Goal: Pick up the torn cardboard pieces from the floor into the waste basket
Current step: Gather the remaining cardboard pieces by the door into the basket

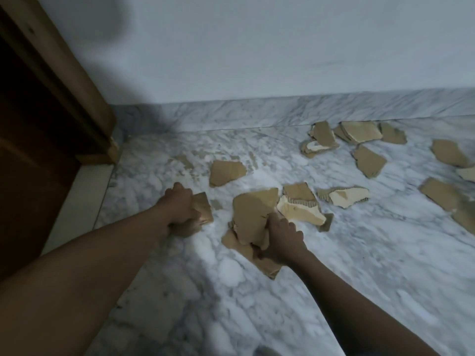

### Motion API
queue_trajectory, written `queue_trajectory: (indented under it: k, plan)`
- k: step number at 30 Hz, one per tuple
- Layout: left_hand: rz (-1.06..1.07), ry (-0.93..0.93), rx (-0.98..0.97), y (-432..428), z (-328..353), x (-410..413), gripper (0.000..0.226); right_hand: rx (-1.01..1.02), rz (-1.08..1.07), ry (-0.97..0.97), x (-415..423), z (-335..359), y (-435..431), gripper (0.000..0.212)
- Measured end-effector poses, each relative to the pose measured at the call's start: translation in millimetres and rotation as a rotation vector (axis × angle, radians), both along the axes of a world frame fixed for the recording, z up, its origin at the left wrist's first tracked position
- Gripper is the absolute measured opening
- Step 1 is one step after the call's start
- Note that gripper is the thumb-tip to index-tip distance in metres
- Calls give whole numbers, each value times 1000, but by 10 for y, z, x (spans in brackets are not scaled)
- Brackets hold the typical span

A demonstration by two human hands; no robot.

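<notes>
Head view: left hand (181, 209) curled round a small tan cardboard scrap (204, 208). Right hand (280, 240) grips a stack of ragged brown pieces (253, 217) low over the veined white marble floor (359, 253). More jagged, corrugated-edged scraps (359, 132) lie scattered near the skirting.

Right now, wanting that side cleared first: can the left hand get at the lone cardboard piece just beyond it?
Probably yes: only bare floor lies between the left hand and the lone piece. But it already grips a smaller piece, so its fingers are occupied.
</notes>
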State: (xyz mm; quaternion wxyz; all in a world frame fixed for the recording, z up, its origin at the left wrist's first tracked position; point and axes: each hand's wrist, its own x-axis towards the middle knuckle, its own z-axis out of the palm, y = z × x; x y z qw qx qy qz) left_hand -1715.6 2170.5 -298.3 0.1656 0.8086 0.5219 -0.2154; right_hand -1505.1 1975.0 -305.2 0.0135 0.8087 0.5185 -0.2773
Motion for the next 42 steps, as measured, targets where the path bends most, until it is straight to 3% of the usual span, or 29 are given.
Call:
queue_trajectory:
  k: [5, 8, 10, 13, 15, 17, 20, 22, 25, 29, 31, 34, 38, 40, 42]
  plan:
    - [138, -155, -83, -44, 58, 94, 74, 17, -104, 74, -107, -14, -131, 83]
    - [191, -336, -149, -55, 71, 214, 55, 59, -97, -76, -99, -21, -180, 79]
    - [292, -519, -244, -111, 113, 292, 53, 53, -90, -46, -112, -30, -171, 79]
    - [373, -668, -324, -245, 189, 512, 93, 29, -56, 9, -202, -23, -111, 80]
    - [286, -567, -315, -371, 175, 718, 98, 3, -37, 59, -240, -15, -81, 87]
    - [109, -367, -217, -532, 196, 877, 78, -9, -53, 100, -236, -27, -84, 92]
    - [-4, -307, -198, -637, 172, 998, 59, -29, -115, 106, -183, -37, -145, 87]
    - [44, -339, -251, -638, 142, 991, 51, -133, -104, 90, -109, -5, -188, 82]
    - [135, -511, -332, -615, 43, 943, 51, -260, -69, 46, 154, 104, -221, 58]
    - [377, -814, -498, -538, -22, 733, 36, -218, -140, 84, 585, 374, -195, 30]
    - [472, -930, -559, -449, -45, 632, 42, -179, -175, -11, 741, 485, -123, 26]
    - [550, -944, -475, -297, 41, 614, 52, -155, -102, -168, 848, 396, 19, 42]
    - [372, -891, -261, -48, 187, 816, 39, -152, -17, -224, 760, 201, 125, 63]
    - [360, -769, -167, 81, 157, 898, 66, -123, 23, -306, 645, 190, 127, 61]
    - [409, -707, -155, 175, 114, 943, 76, -64, 35, -365, 515, 188, 102, 54]
